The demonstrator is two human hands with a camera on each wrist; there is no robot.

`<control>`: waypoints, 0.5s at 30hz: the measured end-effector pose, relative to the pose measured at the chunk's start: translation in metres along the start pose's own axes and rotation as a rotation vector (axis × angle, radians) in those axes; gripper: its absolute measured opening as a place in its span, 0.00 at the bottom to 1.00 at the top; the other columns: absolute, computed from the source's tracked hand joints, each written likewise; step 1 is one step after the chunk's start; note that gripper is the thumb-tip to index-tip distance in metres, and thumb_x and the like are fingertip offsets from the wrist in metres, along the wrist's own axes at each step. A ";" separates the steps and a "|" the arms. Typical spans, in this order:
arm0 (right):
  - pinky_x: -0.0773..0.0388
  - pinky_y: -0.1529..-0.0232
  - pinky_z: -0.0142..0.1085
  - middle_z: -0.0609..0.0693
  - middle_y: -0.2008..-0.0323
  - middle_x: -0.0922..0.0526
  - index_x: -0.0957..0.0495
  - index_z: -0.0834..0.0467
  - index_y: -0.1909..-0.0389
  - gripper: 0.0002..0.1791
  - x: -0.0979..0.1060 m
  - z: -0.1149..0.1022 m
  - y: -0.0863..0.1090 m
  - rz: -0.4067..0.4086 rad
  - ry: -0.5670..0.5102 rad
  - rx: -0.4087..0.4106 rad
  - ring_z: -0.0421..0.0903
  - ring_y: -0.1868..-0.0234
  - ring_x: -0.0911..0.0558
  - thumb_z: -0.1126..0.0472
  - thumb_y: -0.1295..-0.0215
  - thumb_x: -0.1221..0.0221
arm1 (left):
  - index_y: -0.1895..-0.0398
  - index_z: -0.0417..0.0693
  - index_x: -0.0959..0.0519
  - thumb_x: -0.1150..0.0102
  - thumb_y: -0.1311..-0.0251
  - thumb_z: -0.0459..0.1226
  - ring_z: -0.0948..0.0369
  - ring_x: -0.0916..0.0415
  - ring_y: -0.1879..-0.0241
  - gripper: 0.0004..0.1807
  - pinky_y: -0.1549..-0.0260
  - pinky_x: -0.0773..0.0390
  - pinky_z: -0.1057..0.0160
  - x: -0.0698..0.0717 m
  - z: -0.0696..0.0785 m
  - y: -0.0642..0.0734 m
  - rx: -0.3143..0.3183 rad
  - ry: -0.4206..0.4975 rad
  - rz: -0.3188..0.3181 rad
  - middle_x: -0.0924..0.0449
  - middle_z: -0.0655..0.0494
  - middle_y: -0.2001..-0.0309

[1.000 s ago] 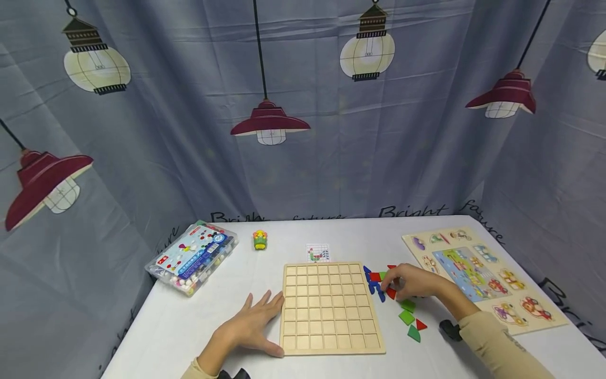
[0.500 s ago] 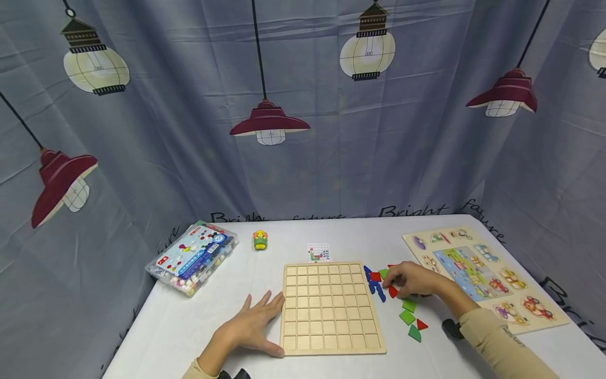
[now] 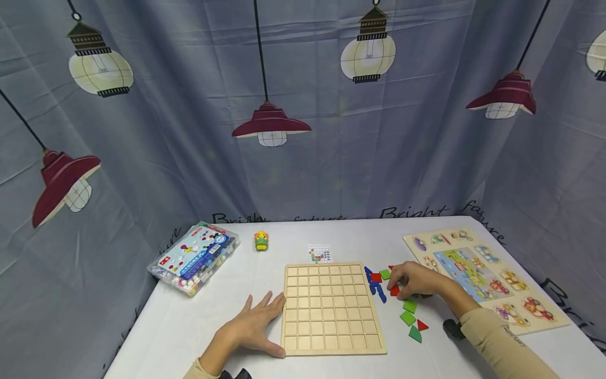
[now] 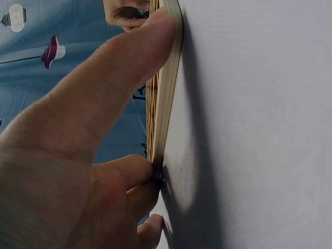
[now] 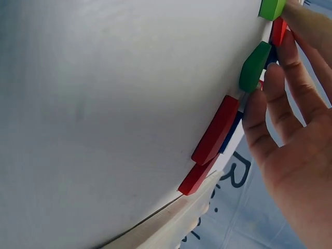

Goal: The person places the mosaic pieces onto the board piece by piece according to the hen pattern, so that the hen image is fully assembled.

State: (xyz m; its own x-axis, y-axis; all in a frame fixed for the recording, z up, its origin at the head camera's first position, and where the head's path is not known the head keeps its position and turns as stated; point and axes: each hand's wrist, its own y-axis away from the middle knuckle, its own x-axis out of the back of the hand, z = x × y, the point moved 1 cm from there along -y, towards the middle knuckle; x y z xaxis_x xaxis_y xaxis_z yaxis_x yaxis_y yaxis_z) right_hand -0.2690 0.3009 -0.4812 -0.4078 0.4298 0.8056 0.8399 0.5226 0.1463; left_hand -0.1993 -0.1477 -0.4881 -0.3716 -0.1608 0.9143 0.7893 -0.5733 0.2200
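My right grip seems to pinch a red piece between thumb and fingertip, though my fingers partly hide it. The piece is right of the wooden grid board, with blue pieces crowding between; green pieces lie nearer me. My left grip, fingers spread, touches the board's left edge. Farther right on the counter is a picture puzzle; a printed card lies just beyond the board.

plastic box; toy figure; picture puzzle board; lamp-print curtain
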 end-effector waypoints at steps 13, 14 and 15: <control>0.29 0.69 0.27 0.42 0.64 0.15 0.12 0.49 0.65 0.12 0.002 0.000 -0.002 0.037 -0.053 -0.034 0.40 0.67 0.27 0.58 0.54 0.26 | 0.24 0.46 0.46 0.34 0.66 0.72 0.46 0.54 0.23 0.67 0.30 0.61 0.28 0.001 0.000 -0.001 0.004 -0.003 -0.001 0.50 0.53 0.22; 0.29 0.69 0.28 0.42 0.65 0.16 0.12 0.49 0.65 0.12 0.002 0.000 -0.002 0.045 -0.051 -0.036 0.40 0.67 0.27 0.57 0.54 0.26 | 0.24 0.46 0.46 0.34 0.66 0.72 0.46 0.54 0.23 0.67 0.30 0.61 0.28 0.001 0.000 -0.001 0.003 -0.003 -0.001 0.50 0.53 0.22; 0.29 0.69 0.28 0.41 0.66 0.16 0.12 0.49 0.65 0.12 0.001 0.000 -0.003 0.052 -0.045 -0.034 0.39 0.68 0.27 0.56 0.53 0.26 | 0.24 0.46 0.46 0.34 0.66 0.72 0.46 0.54 0.23 0.67 0.30 0.61 0.28 0.000 0.000 0.000 0.003 -0.003 -0.001 0.50 0.53 0.22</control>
State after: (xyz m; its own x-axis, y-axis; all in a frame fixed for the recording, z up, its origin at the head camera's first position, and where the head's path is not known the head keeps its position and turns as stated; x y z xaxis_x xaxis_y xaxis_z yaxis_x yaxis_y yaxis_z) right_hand -0.2717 0.3000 -0.4804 -0.3784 0.4885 0.7863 0.8717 0.4737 0.1253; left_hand -0.1997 -0.1474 -0.4877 -0.3706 -0.1578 0.9153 0.7906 -0.5709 0.2217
